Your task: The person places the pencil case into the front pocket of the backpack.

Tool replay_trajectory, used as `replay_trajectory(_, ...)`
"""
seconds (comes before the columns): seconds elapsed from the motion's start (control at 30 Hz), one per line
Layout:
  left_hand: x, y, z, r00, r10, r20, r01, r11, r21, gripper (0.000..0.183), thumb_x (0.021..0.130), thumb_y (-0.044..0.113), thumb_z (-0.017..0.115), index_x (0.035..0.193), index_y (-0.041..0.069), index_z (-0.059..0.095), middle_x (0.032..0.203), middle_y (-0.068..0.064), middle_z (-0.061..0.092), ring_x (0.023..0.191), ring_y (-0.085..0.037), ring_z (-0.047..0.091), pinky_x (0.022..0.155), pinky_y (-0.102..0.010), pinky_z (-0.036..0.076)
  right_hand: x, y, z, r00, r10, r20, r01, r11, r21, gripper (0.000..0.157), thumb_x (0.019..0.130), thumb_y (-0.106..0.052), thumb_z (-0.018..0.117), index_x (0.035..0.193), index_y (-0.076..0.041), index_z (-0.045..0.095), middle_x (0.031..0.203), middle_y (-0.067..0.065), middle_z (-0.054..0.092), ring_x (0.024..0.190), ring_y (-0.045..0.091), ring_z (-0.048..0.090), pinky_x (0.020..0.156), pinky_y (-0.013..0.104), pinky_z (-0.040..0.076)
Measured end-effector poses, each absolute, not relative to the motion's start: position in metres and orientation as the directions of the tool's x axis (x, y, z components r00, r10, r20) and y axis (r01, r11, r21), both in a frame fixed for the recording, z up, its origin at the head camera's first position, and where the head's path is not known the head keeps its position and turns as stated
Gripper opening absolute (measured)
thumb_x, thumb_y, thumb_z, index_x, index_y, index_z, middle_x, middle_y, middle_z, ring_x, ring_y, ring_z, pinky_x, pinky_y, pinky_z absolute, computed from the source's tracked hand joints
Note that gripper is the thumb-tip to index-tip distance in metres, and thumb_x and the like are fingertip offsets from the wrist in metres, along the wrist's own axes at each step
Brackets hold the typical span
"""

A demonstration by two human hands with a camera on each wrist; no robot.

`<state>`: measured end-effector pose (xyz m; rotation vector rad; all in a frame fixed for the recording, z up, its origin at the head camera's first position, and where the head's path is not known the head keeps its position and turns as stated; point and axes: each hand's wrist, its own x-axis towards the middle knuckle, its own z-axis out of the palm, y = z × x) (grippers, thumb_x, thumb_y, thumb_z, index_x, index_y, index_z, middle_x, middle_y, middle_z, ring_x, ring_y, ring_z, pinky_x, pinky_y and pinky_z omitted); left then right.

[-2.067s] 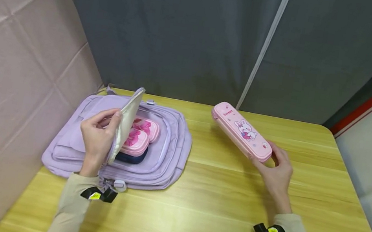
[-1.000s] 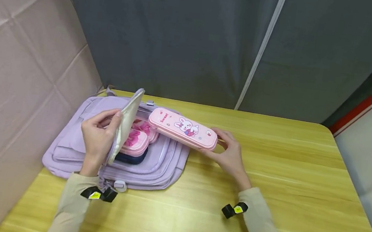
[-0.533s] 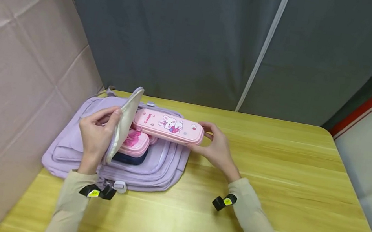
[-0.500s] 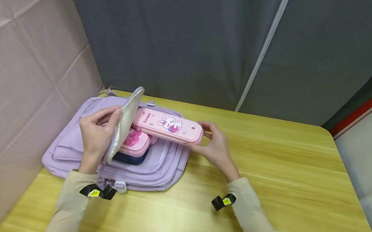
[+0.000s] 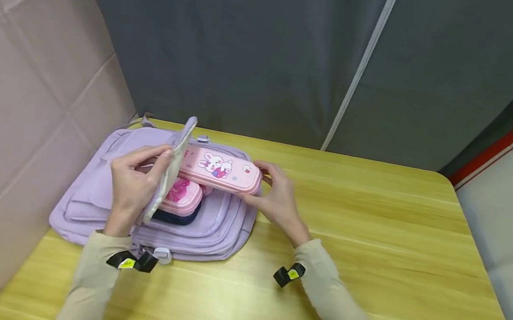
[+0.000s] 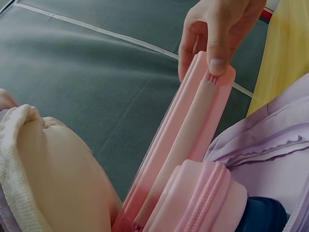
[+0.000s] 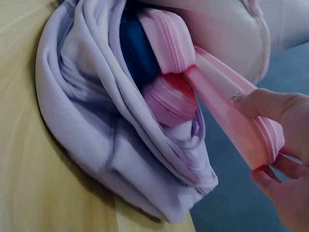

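My right hand [image 5: 278,198] pinches the near end of a pink pencil case [image 5: 230,174] with a bunny print. Its far end lies behind the raised flap, inside the opening of a lilac backpack [image 5: 105,182]. My left hand [image 5: 132,186] pinches the edge of that flap [image 5: 168,175], its cream lining facing right. Below the bunny case sit another pink case [image 5: 182,199] with a bow print and a navy case [image 5: 179,218], both partly hidden. In the right wrist view a further pink case [image 7: 170,99] lies inside the opening.
The backpack lies flat on a wooden table [image 5: 373,242], near the pale wall covering [image 5: 24,94] on the left. A grey curtain [image 5: 233,47] hangs behind the table. A white buckle [image 5: 163,255] sits at the bag's near side.
My right hand has carried the bunny pencil case leftward from over the table into the backpack's opening, its tip now behind the flap. My left hand keeps holding the flap up.
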<state>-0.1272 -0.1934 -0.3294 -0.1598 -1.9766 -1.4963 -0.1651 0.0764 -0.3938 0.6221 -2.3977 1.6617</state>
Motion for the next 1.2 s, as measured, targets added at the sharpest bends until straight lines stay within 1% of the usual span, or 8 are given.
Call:
replay_trajectory(0.2, -0.126, -0.193, -0.332, -0.773, -0.197, 0.603, 0.506, 0.383, 0.773, 0.014, 0.087, -0.002, 0.075, 0.1, -0.004, 0.079, 0.092, 0.019, 0.073, 0.08, 0.003, 0.07, 0.072, -0.009, 0.057, -0.162, 0.061, -0.396, -0.881, -0.265, 0.392, -0.467, 0.356, -0.809, 0.075, 0.074, -0.016, 0.092, 0.136, 0.001, 0.055, 0.13, 0.016, 0.06, 0.122, 0.027, 0.061, 0.107, 0.033, 0.052)
replay_trajectory(0.33, -0.126, -0.191, -0.336, -0.78, -0.169, 0.603, 0.517, 0.372, 0.771, 0.013, 0.087, -0.002, 0.075, 0.099, -0.004, 0.079, 0.093, 0.017, 0.074, 0.083, 0.002, 0.071, 0.074, -0.01, 0.057, -0.161, 0.053, -0.401, -0.9, -0.249, 0.358, -0.427, 0.333, -0.841, 0.075, 0.074, -0.014, 0.091, 0.138, 0.0, 0.055, 0.13, 0.018, 0.052, 0.122, 0.03, 0.058, 0.108, 0.037, 0.052)
replay_trajectory(0.43, -0.125, -0.19, -0.338, -0.786, -0.147, 0.6, 0.521, 0.365, 0.772, 0.013, 0.087, -0.002, 0.075, 0.1, -0.003, 0.079, 0.094, 0.016, 0.074, 0.082, 0.0, 0.07, 0.075, -0.011, 0.057, -0.161, 0.049, -0.404, -0.911, -0.224, 0.347, -0.404, 0.306, -0.862, 0.074, 0.073, -0.013, 0.092, 0.138, -0.001, 0.056, 0.127, 0.02, 0.047, 0.121, 0.033, 0.056, 0.108, 0.04, 0.051)
replay_trajectory(0.5, -0.125, -0.189, -0.339, -0.789, -0.144, 0.598, 0.52, 0.362, 0.773, 0.014, 0.087, -0.002, 0.075, 0.1, -0.003, 0.079, 0.094, 0.016, 0.074, 0.082, 0.0, 0.07, 0.074, -0.01, 0.057, -0.162, 0.047, -0.406, -0.913, -0.212, 0.348, -0.4, 0.293, -0.868, 0.074, 0.073, -0.012, 0.092, 0.137, 0.0, 0.057, 0.124, 0.02, 0.046, 0.119, 0.032, 0.055, 0.108, 0.039, 0.051)
replay_trajectory(0.63, -0.124, -0.186, -0.341, -0.79, -0.136, 0.597, 0.524, 0.355, 0.774, 0.014, 0.087, -0.003, 0.075, 0.1, -0.002, 0.079, 0.094, 0.014, 0.075, 0.082, 0.0, 0.071, 0.074, -0.011, 0.057, -0.164, 0.045, -0.407, -0.915, -0.187, 0.358, -0.399, 0.292, -0.869, 0.074, 0.072, -0.01, 0.092, 0.137, 0.0, 0.058, 0.121, 0.019, 0.049, 0.117, 0.031, 0.056, 0.107, 0.033, 0.051)
replay_trajectory(0.77, -0.125, -0.184, -0.342, -0.784, -0.127, 0.607, 0.534, 0.36, 0.765, 0.014, 0.087, -0.003, 0.074, 0.1, -0.002, 0.08, 0.095, 0.007, 0.077, 0.083, -0.001, 0.071, 0.075, -0.012, 0.057, -0.167, 0.04, -0.407, -0.911, -0.169, 0.377, -0.412, 0.292, -0.863, 0.072, 0.073, -0.011, 0.092, 0.136, 0.001, 0.058, 0.122, 0.019, 0.052, 0.117, 0.032, 0.059, 0.106, 0.031, 0.052)
replay_trajectory(1.0, -0.126, -0.184, -0.342, -0.789, -0.108, 0.604, 0.533, 0.368, 0.762, 0.014, 0.086, -0.003, 0.074, 0.099, -0.001, 0.08, 0.096, -0.019, 0.077, 0.086, -0.002, 0.071, 0.076, -0.012, 0.057, -0.17, 0.026, -0.409, -0.907, -0.135, 0.399, -0.421, 0.262, -0.868, 0.07, 0.072, -0.008, 0.092, 0.131, 0.005, 0.056, 0.124, 0.02, 0.056, 0.118, 0.032, 0.062, 0.105, 0.03, 0.053)
replay_trajectory(1.2, -0.125, -0.185, -0.343, -0.784, -0.082, 0.616, 0.55, 0.371, 0.749, 0.013, 0.087, -0.003, 0.074, 0.098, 0.0, 0.08, 0.095, -0.021, 0.076, 0.083, -0.002, 0.07, 0.073, -0.011, 0.056, -0.167, 0.013, -0.408, -0.913, -0.108, 0.394, -0.408, 0.278, -0.87, 0.067, 0.072, -0.01, 0.092, 0.128, 0.003, 0.057, 0.124, 0.019, 0.057, 0.119, 0.031, 0.059, 0.103, 0.027, 0.054)
